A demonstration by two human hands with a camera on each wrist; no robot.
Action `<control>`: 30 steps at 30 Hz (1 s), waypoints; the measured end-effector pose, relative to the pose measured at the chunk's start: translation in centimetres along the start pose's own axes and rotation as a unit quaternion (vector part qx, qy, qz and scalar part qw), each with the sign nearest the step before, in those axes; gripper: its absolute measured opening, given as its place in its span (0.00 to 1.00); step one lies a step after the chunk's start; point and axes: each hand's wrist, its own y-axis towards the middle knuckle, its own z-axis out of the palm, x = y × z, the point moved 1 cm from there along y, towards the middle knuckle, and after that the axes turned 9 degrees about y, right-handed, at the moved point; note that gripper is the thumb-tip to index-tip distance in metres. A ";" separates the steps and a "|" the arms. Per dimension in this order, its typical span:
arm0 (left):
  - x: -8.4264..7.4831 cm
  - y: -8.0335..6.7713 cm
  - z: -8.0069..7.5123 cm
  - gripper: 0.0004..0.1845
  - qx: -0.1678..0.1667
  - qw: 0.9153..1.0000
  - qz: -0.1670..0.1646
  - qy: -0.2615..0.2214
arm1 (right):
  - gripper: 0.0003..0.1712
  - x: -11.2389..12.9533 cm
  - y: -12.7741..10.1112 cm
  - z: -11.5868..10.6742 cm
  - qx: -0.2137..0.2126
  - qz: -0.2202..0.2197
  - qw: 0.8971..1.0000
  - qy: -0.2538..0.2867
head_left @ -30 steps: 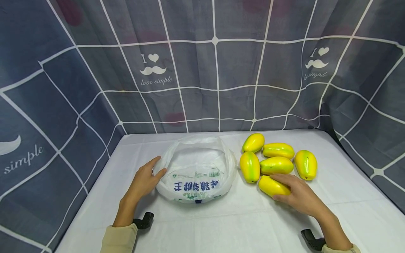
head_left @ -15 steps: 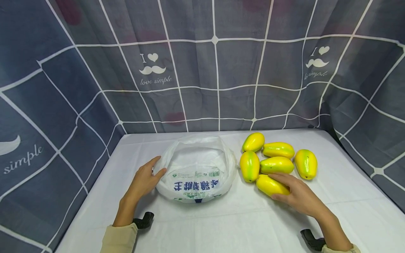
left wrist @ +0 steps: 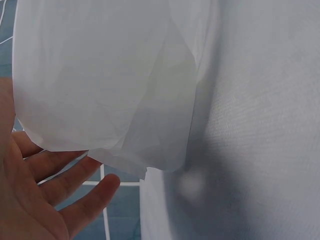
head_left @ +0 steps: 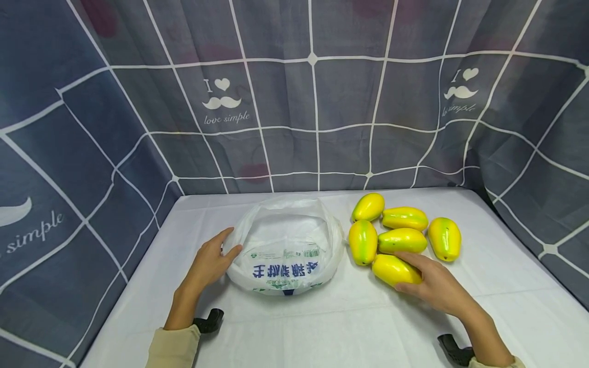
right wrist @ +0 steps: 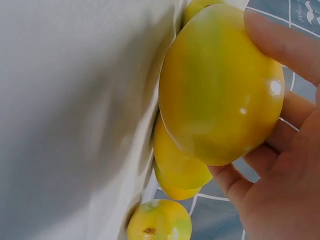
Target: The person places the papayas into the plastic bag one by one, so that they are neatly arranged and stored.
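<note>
While our right hand (head_left: pixel 437 289) curls its grip around the nearest yellow-green fruit (head_left: pixel 394 269), thumb on the near side and fingers (right wrist: pixel 280 37) over the top, the fruit sits on the tabletop (head_left: pixel 331 327) at the front of the cluster. From the right wrist view the fruit (right wrist: pixel 220 85) fills the palm, fingers wrapped over its far side, so we judge the hold secure enough to lift. Our left hand (head_left: pixel 209 263) rests against the left rim of the white plastic bag (head_left: pixel 285 250), fingers nearly straight and relaxed, touching but not pinching; the left wrist view shows the bag film (left wrist: pixel 110 85) lying over open fingers (left wrist: pixel 75 175). The bag lies flattened on the tabletop with its mouth spread upward, blue print on the near face. Just beyond the gripped fruit lie five more fruits (head_left: pixel 405 230), packed close, two of them touching or nearly touching it. To do this step well, we judge the lift should go straight up first, so the neighbours are not rolled off, and the fruit looks smooth and glossy, so a full wrap suits it better than a fingertip hold. Holding the bag rim wider with the left hand would help. A grey checked cloth (head_left: pixel 313 92) backs the scene.
</note>
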 end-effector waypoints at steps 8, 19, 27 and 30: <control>0.0 -0.1 0.0 0.33 -0.002 1.000 0.001 -0.004 | 0.39 0.5 -0.2 -0.1 -0.012 -0.030 0.999 -0.010; 0.0 -0.1 -0.1 0.33 -0.003 1.000 0.008 -0.004 | 0.38 1.8 0.1 -0.1 -0.029 -0.060 0.997 -0.032; -0.3 -0.2 -0.3 0.33 -0.002 1.000 0.011 -0.004 | 0.37 2.9 0.5 0.0 -0.025 -0.067 0.997 -0.030; -0.3 -0.2 -0.3 0.33 -0.001 1.000 0.010 -0.002 | 0.36 3.3 0.8 0.1 -0.027 -0.077 0.996 -0.029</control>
